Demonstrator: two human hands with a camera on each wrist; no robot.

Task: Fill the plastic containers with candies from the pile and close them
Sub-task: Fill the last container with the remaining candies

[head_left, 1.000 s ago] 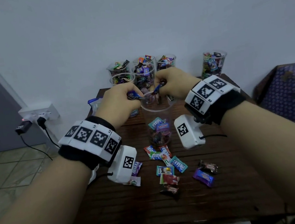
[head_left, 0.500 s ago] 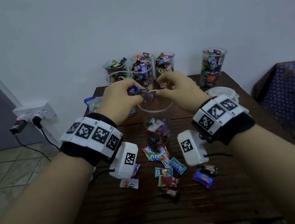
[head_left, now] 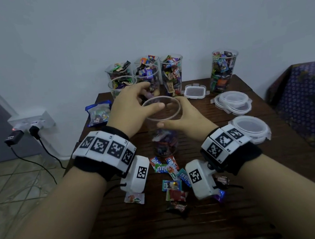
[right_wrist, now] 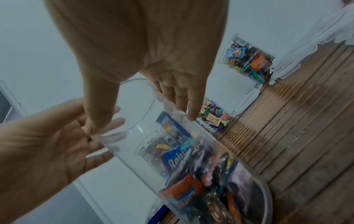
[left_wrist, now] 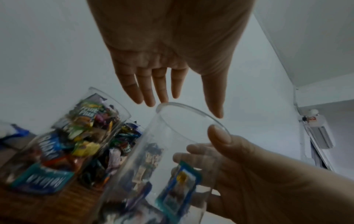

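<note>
A tall clear container (head_left: 163, 130) stands mid-table, about a third full of wrapped candies. My right hand (head_left: 179, 115) grips it just under the rim, thumb on the near side and fingers round the far side, as the right wrist view shows at the right hand (right_wrist: 140, 122) on the container (right_wrist: 191, 159). My left hand (head_left: 143, 99) hovers open over the rim with straight fingers and holds nothing; the left wrist view shows the same hand (left_wrist: 182, 104) above the container (left_wrist: 162, 159). The candy pile (head_left: 172, 179) lies on the table (head_left: 224, 220) before the container.
Several filled open containers (head_left: 172, 74) stand along the back wall, one more (head_left: 223, 69) at back right. Round lids (head_left: 231, 101) and a second stack (head_left: 250, 127) lie right. A small rectangular box (head_left: 194, 91) and a blue candy bag (head_left: 98, 112) sit near the back.
Both hands pinched candies over the container's mouth before. The candies are gone from the fingers, the left hand has spread flat and the right hand has dropped to grasp the container.
</note>
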